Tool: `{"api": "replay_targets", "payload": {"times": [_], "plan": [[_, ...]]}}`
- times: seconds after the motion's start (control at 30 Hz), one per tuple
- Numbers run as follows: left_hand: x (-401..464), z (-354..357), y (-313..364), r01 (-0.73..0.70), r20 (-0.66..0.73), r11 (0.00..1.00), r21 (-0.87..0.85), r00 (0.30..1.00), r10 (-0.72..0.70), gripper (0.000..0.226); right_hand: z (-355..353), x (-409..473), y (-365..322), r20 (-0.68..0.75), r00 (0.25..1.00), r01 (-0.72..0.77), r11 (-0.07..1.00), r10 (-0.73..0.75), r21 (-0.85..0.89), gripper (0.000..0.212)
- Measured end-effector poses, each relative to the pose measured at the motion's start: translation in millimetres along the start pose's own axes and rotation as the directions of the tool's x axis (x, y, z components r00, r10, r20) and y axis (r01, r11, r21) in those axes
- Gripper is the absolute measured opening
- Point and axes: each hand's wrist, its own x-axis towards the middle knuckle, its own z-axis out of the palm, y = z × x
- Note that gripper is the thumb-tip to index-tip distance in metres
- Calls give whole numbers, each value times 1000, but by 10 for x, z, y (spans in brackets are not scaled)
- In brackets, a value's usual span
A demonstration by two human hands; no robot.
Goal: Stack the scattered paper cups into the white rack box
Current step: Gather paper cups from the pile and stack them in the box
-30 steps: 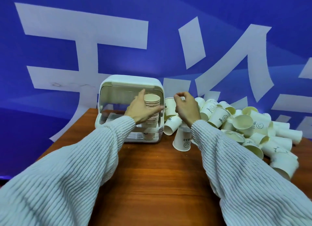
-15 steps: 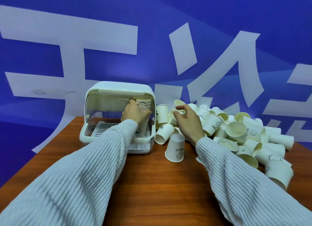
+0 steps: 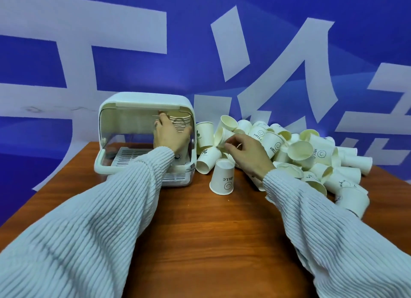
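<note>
Wooden table, one rack box, two hands, one cup stack

A wooden table with a reddish-brown grain fills the lower middle of the view, its far edge running close to the wall. Behind it hangs a blue backdrop printed with large white strokes of lettering. Pale ribbed knit sleeves reach in from both lower corners across the tabletop.
</note>
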Motion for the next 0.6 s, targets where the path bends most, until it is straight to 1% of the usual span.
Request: {"api": "replay_targets", "payload": {"times": [0.07, 0.13, 0.2, 0.27, 0.3, 0.33, 0.37, 0.4, 0.43, 0.47, 0.5, 0.53, 0.6], "plan": [[-160, -9, 33, -57, -90, 998, 23, 994, 59, 80, -30, -74, 40, 127, 989, 87, 989, -72, -118, 38], [-379, -20, 71, -133, -157, 990, 49, 978, 139, 70, -21, -146, 68, 286, 953, 162, 963, -96, -217, 54], [-603, -19, 92, -254, -164, 966, 39, 952, 257, 60, 29, -199, 85, 386, 918, 208, 939, -91, -273, 64], [-806, -22, 96, -383, -85, 924, 7, 920, 383, 55, 91, -230, 98, 379, 923, 189, 934, -63, -304, 66], [-892, -24, 87, -441, -29, 898, -15, 898, 440, 57, 113, -241, 99, 336, 940, 153, 948, -52, -281, 66], [-968, -21, 64, -484, 32, 874, -43, 874, 485, 60, 122, -254, 90, 267, 963, 93, 976, -38, -197, 65], [-1043, -15, 36, -515, 90, 854, -71, 850, 520, 62, 122, -264, 85, 187, 982, -4, 999, 12, -40, 61], [-1121, -8, 6, -535, 141, 840, -88, 829, 542, 60, 109, -286, 71, 124, 987, -118, 977, 97, 177, 56], [-1188, 11, -26, -552, 176, 828, -98, 809, 561, 58, 92, -315, 53, 119, 973, -231, 887, 200, 399, 51], [-1248, 36, -53, -568, 197, 816, -108, 792, 578, 57, 75, -351, 46, 171, 942, -334, 760, 289, 557, 45], [-1299, 64, -68, -580, 210, 805, -122, 778, 592, 59, 49, -400, 43, 245, 910, -410, 655, 333, 635, 39], [-1337, 91, -63, -584, 221, 801, -131, 770, 598, 64, 29, -452, 53, 301, 888, -457, 605, 347, 652, 35], [-1358, 178, -51, -559, 255, 818, -136, 778, 574, 73, -21, -574, 102, 348, 868, -496, 599, 354, 628, 31]]}}
